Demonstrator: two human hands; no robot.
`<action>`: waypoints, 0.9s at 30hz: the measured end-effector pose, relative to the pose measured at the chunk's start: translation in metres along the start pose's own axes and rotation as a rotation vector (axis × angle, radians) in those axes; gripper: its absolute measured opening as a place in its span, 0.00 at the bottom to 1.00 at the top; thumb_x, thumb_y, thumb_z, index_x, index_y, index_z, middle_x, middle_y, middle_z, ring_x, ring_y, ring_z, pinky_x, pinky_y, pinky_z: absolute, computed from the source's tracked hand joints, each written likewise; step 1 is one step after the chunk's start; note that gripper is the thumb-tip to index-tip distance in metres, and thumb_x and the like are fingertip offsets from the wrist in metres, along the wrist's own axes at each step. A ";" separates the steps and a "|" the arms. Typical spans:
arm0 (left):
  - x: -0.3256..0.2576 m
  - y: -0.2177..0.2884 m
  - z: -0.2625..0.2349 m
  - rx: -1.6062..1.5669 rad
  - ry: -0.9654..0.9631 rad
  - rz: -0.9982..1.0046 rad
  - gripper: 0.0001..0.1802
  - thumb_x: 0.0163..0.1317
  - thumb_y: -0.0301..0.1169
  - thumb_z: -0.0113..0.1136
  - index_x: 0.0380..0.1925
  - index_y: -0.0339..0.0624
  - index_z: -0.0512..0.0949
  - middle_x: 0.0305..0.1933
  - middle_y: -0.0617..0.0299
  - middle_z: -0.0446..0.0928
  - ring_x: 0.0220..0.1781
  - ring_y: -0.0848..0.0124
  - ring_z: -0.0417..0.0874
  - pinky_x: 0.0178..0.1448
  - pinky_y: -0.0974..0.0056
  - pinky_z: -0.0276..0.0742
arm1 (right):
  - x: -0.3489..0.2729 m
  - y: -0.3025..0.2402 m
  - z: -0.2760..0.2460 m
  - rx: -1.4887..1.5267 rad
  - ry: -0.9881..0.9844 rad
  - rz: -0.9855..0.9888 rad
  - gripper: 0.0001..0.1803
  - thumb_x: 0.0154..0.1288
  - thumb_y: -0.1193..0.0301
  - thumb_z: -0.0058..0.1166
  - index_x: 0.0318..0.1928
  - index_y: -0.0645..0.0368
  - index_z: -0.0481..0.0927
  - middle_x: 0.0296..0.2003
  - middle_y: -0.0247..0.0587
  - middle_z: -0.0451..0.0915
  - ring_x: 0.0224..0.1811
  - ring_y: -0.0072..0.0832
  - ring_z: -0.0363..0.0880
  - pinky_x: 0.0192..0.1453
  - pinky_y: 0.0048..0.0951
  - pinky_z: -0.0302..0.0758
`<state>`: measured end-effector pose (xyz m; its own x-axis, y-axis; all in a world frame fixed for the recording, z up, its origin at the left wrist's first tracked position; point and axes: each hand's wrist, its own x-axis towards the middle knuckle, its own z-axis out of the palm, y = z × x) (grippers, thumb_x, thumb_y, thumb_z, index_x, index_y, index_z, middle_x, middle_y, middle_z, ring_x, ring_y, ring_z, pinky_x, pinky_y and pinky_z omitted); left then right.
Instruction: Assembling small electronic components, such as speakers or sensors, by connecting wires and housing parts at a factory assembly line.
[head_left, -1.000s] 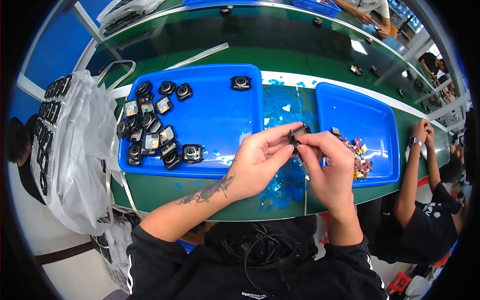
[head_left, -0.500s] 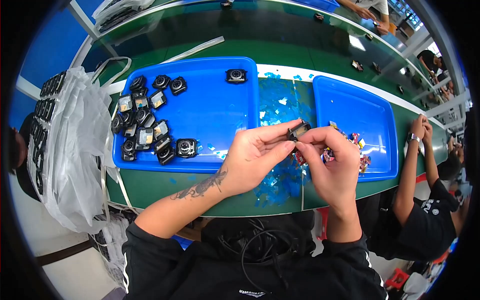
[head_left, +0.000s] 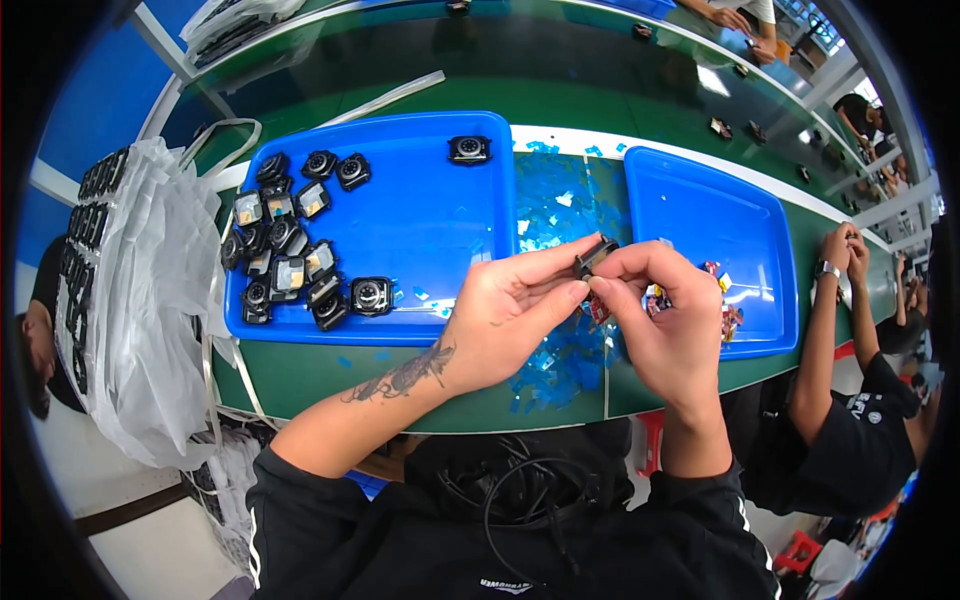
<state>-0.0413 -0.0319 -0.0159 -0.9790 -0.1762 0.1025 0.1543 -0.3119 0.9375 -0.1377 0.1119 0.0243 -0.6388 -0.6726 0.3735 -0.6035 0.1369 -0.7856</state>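
Note:
Between my two hands is a black smartwatch case (head_left: 597, 257), tilted up on edge. My left hand (head_left: 515, 312) grips it, thumb below and fingers behind. My right hand (head_left: 662, 325) has thumb and forefinger pinched together at the case's near right side; whether they hold a small part there is hidden. To the left, a blue tray (head_left: 430, 215) carries many similar black watch cases (head_left: 285, 236), some with round backs up, others showing their open insides. Small red and gold parts (head_left: 733, 318) lie in the right blue tray (head_left: 700, 190), partly behind my right hand.
Blue film scraps (head_left: 550, 385) litter the green table (head_left: 330, 375) between the trays. Stacked black cases in white wrapping (head_left: 140, 300) stand at the left. Beyond runs a dark green conveyor (head_left: 560, 75) with scattered parts. A co-worker's hands (head_left: 845, 250) are at the right.
The watch case has turned in my left hand, so its open inside shows less. My right fingertips have shifted slightly along it. The trays look unchanged.

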 end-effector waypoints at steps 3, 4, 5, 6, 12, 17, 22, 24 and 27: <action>0.000 -0.001 0.002 0.001 -0.006 -0.010 0.23 0.69 0.20 0.51 0.64 0.30 0.67 0.59 0.52 0.76 0.59 0.72 0.77 0.63 0.68 0.74 | 0.001 -0.001 -0.002 -0.049 -0.005 -0.022 0.06 0.55 0.82 0.63 0.33 0.65 0.80 0.25 0.39 0.82 0.22 0.22 0.77 0.26 0.21 0.72; -0.001 -0.002 0.003 0.008 0.005 0.010 0.23 0.69 0.20 0.51 0.64 0.30 0.67 0.59 0.52 0.76 0.58 0.72 0.77 0.63 0.68 0.74 | 0.001 -0.004 -0.003 -0.073 -0.030 0.032 0.06 0.54 0.81 0.64 0.32 0.63 0.80 0.24 0.38 0.81 0.21 0.22 0.74 0.27 0.23 0.70; -0.001 -0.003 0.004 0.015 0.015 0.029 0.23 0.69 0.20 0.51 0.64 0.30 0.67 0.58 0.52 0.76 0.58 0.72 0.77 0.62 0.68 0.74 | 0.001 -0.006 -0.004 -0.097 -0.054 0.085 0.06 0.53 0.80 0.65 0.31 0.62 0.80 0.23 0.37 0.81 0.19 0.21 0.71 0.29 0.24 0.69; -0.002 -0.004 0.004 0.016 0.014 0.027 0.23 0.69 0.20 0.51 0.64 0.30 0.67 0.58 0.52 0.76 0.58 0.72 0.77 0.62 0.68 0.74 | 0.002 -0.004 -0.004 -0.096 -0.052 0.087 0.06 0.53 0.80 0.65 0.31 0.62 0.80 0.23 0.37 0.81 0.19 0.21 0.71 0.29 0.24 0.69; -0.005 -0.002 0.006 0.020 0.009 0.038 0.23 0.70 0.21 0.49 0.64 0.29 0.66 0.58 0.53 0.76 0.56 0.75 0.77 0.59 0.69 0.75 | 0.001 -0.001 -0.005 -0.164 0.010 0.055 0.15 0.46 0.76 0.70 0.25 0.57 0.72 0.17 0.30 0.66 0.20 0.25 0.62 0.38 0.30 0.63; -0.005 -0.002 0.006 0.080 0.002 0.054 0.22 0.70 0.21 0.48 0.63 0.27 0.67 0.59 0.50 0.75 0.58 0.69 0.78 0.62 0.64 0.76 | 0.002 0.006 0.000 -0.076 0.090 0.015 0.19 0.44 0.77 0.71 0.27 0.58 0.67 0.25 0.34 0.68 0.28 0.27 0.66 0.37 0.29 0.65; 0.002 0.001 0.010 -0.162 0.117 -0.026 0.25 0.70 0.21 0.48 0.67 0.34 0.62 0.55 0.53 0.77 0.56 0.72 0.79 0.58 0.67 0.76 | -0.008 0.015 0.008 0.444 0.256 0.150 0.13 0.56 0.82 0.62 0.40 0.63 0.74 0.35 0.35 0.74 0.35 0.21 0.72 0.45 0.22 0.71; 0.009 0.000 0.006 -0.176 0.184 0.073 0.24 0.70 0.20 0.47 0.66 0.36 0.63 0.54 0.53 0.78 0.56 0.72 0.79 0.58 0.66 0.76 | -0.017 0.019 0.006 0.391 0.267 0.106 0.14 0.59 0.84 0.59 0.46 0.66 0.74 0.40 0.36 0.75 0.38 0.20 0.73 0.49 0.23 0.73; 0.007 -0.001 0.009 -0.151 0.186 0.099 0.20 0.71 0.21 0.47 0.62 0.36 0.67 0.53 0.54 0.78 0.57 0.70 0.78 0.60 0.66 0.75 | -0.030 0.017 0.008 0.516 -0.007 0.262 0.14 0.60 0.85 0.59 0.46 0.67 0.74 0.43 0.39 0.78 0.44 0.21 0.78 0.53 0.24 0.76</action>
<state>-0.0498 -0.0245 -0.0134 -0.9191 -0.3770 0.1150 0.2797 -0.4181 0.8643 -0.1246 0.1287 -0.0041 -0.7313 -0.6692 0.1319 -0.1134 -0.0713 -0.9910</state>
